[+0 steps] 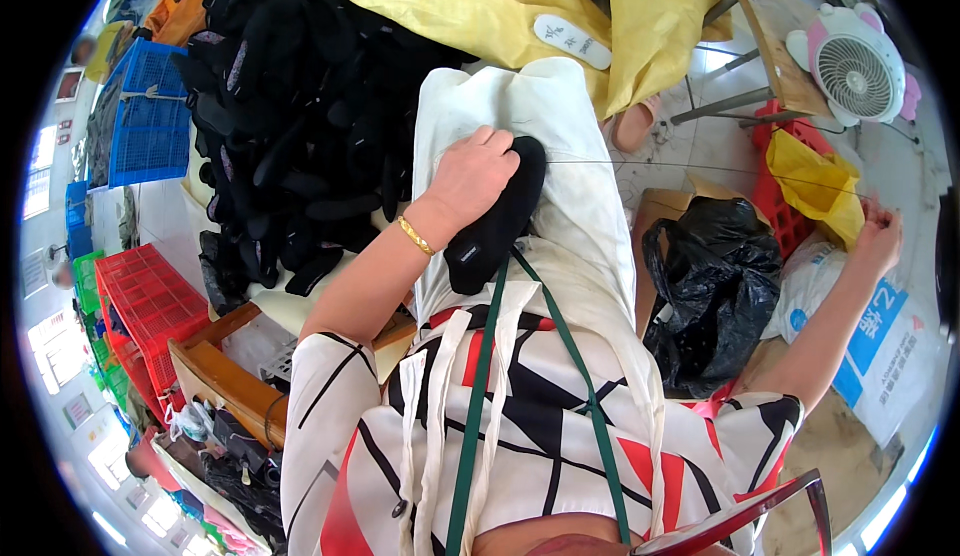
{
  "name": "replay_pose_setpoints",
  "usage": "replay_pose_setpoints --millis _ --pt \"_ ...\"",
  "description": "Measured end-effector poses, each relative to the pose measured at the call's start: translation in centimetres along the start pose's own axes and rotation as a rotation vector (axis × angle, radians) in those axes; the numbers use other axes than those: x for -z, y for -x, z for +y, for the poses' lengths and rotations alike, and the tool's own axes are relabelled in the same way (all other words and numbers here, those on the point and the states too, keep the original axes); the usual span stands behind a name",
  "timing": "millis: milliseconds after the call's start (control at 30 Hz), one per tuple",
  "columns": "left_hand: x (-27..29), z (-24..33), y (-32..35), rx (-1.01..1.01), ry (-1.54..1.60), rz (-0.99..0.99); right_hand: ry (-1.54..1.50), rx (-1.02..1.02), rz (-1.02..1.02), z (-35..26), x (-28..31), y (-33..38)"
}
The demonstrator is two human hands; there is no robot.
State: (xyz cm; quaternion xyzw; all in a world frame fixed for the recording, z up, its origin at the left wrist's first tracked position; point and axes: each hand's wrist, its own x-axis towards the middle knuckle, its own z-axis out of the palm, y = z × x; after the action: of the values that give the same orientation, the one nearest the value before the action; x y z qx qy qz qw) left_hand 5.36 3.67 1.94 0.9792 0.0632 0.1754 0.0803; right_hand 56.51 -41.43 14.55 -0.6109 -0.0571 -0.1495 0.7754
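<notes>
A black cloth slipper with a small label lies across my lap, on the white apron. My left hand is closed on its upper edge, fingers bent around it. From the slipper a thin dark thread runs taut to the far right. At its other end my right hand, arm stretched out, pinches the thread with fingers together; whether a needle is there too is too small to tell.
Black slippers form a large heap at the left. Yellow sheeting bearing a white sole lies ahead. At right are a black plastic bag, a red crate, a fan and a white sack. A wooden drawer stands left.
</notes>
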Motion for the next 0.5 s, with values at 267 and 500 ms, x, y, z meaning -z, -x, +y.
replay_pose_setpoints --millis 267,500 --pt "-1.2 0.7 0.4 0.255 0.217 -0.007 0.483 0.362 0.152 -3.4 1.0 1.0" --pt "-2.0 -0.9 1.9 0.611 0.652 0.063 0.704 0.317 -1.145 1.5 -17.8 30.1"
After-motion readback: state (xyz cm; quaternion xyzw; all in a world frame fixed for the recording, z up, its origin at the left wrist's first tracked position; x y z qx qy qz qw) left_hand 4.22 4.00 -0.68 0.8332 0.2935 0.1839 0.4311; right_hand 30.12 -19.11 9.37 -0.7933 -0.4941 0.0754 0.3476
